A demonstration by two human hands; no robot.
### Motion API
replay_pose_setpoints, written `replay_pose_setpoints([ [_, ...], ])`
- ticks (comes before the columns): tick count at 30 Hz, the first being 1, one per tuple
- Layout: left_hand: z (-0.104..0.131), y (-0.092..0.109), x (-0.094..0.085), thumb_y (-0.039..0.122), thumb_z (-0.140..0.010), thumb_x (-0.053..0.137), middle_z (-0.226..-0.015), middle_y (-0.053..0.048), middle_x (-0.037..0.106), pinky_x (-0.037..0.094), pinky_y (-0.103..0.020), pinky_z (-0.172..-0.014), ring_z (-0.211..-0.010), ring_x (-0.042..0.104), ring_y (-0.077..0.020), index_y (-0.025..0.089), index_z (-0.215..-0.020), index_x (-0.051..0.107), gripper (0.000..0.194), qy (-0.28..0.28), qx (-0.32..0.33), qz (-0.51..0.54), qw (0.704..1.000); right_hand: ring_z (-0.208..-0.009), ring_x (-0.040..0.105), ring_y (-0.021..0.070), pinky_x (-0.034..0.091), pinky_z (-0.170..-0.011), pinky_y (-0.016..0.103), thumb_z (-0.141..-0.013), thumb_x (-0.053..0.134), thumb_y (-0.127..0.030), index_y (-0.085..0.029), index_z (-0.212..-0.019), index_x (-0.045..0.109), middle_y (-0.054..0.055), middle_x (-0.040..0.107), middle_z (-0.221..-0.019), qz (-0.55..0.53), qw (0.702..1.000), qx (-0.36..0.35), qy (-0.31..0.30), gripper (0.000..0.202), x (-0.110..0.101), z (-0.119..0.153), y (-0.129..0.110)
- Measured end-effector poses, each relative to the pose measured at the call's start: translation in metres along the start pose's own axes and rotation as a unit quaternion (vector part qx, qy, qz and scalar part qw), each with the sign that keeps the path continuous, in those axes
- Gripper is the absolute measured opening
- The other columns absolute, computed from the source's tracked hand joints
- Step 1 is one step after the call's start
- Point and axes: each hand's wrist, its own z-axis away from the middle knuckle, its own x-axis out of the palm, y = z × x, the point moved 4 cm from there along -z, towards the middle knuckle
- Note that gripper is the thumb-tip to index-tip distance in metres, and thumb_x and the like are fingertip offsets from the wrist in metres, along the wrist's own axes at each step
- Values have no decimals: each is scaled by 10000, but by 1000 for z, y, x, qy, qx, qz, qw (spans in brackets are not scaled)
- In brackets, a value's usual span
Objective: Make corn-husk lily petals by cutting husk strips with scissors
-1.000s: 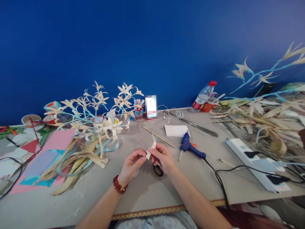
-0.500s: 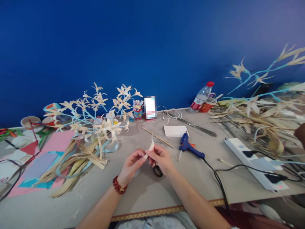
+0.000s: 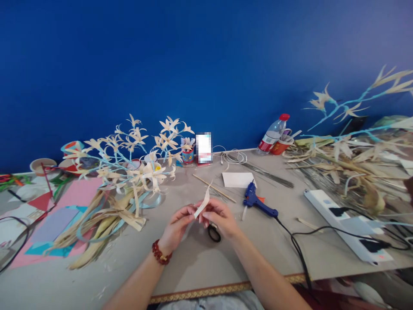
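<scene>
grey tabletop (image 3: 129,269) beneath, left hand (image 3: 174,228) pinches a pale strip (image 3: 203,203); right hand (image 3: 223,218) curls beside it, grip unclear. seemingly an adjusting step; the next move needs delicacy.

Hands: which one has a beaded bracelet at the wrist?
The left hand: a dark red beaded bracelet circles its wrist, while the right hand shows a bare wrist.

My left hand (image 3: 177,227): pinches the lower end of a slender, curved, cream-coloured strip (image 3: 204,204).
My right hand (image 3: 223,218): fingers curl close to the same strip; their grip I cannot tell.
Just below: a black oval handle loop (image 3: 214,239) on the grey tabletop (image 3: 200,269).
Dark-blue plastic glue gun (image 3: 263,206): lies to my right.
Cream-petalled flowers (image 3: 168,140): back left, on pale-blue stems.
</scene>
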Motion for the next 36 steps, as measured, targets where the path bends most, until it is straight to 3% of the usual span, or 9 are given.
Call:
replay_pose_setpoints([
  [6, 2, -1, 3, 256, -825, 579, -796, -51, 589, 403, -303, -787, -807, 556, -187, 157, -775, 628, 122, -27, -28, 3, 999, -508, 535, 110, 426, -484, 215, -764, 690, -334, -185, -760, 621, 10, 642, -630, 50, 998, 0, 33, 164, -2, 1, -1],
  [9, 3, -1, -4, 287, -835, 584, -858, -50, 598, 413, -288, -764, -824, 551, -182, 167, -902, 624, 142, 4, 9, -71, 997, -499, 509, 101, 412, -478, 206, -751, 701, -382, -186, -725, 583, -7, 608, -603, 82, 994, 0, 69, 231, -3, 2, -2],
  [12, 3, -1, -10, 281, -825, 615, -837, -29, 578, 411, -255, -707, -774, 529, -153, 172, -903, 614, 134, 41, 62, -167, 983, -485, 485, 96, 398, -463, 201, -741, 699, -425, -185, -705, 558, -25, 562, -568, 117, 989, 4, 92, 281, -4, 1, 0],
  [20, 5, 5, -13, 236, -840, 579, -781, -30, 576, 408, -269, -728, -763, 531, -159, 168, -802, 624, 90, 90, 165, -328, 926, -533, 502, 106, 381, -496, 200, -764, 652, -301, -184, -742, 586, -21, 568, -606, 251, 965, -37, 64, 136, -1, -1, 0],
  [24, 3, 1, -14, 302, -845, 575, -775, -21, 582, 406, -248, -698, -734, 522, -145, 176, -846, 635, 140, 95, 86, -208, 970, -573, 555, 128, 410, -526, 218, -768, 640, -270, -176, -741, 616, 6, 609, -640, 284, 955, -64, 54, 100, -1, -1, -2],
  [26, 1, -4, -12, 364, -876, 507, -744, -27, 585, 417, -260, -690, -711, 529, -150, 166, -842, 633, 238, 60, 4, -100, 993, -592, 594, 145, 443, -543, 236, -785, 637, -301, -173, -770, 626, 21, 633, -665, 253, 965, -66, 26, 129, -1, -1, -3],
  [29, -1, -7, -6, 349, -866, 506, -668, -37, 575, 439, -295, -674, -631, 527, -152, 141, -756, 612, 258, -13, -89, -1, 996, -590, 614, 152, 473, -552, 254, -820, 618, -355, -174, -812, 637, 32, 641, -682, 225, 970, -90, -17, 183, 1, 0, -6],
  [33, 0, -4, -6, 269, -840, 557, -603, -9, 536, 434, -267, -656, -589, 495, -124, 152, -694, 555, 187, -11, -96, 67, 993, -703, 614, 164, 488, -603, 257, -837, 605, -346, -180, -831, 661, 64, 652, -781, 291, 943, -160, -14, 175, 3, 1, -16],
  [36, 1, -4, -8, 266, -836, 573, -628, -1, 527, 400, -217, -608, -601, 490, -108, 149, -696, 550, 184, 11, -80, 38, 996, -757, 614, 167, 494, -634, 259, -842, 592, -294, -191, -882, 653, 69, 654, -834, 320, 929, -185, -20, 126, 6, 1, -18],
])
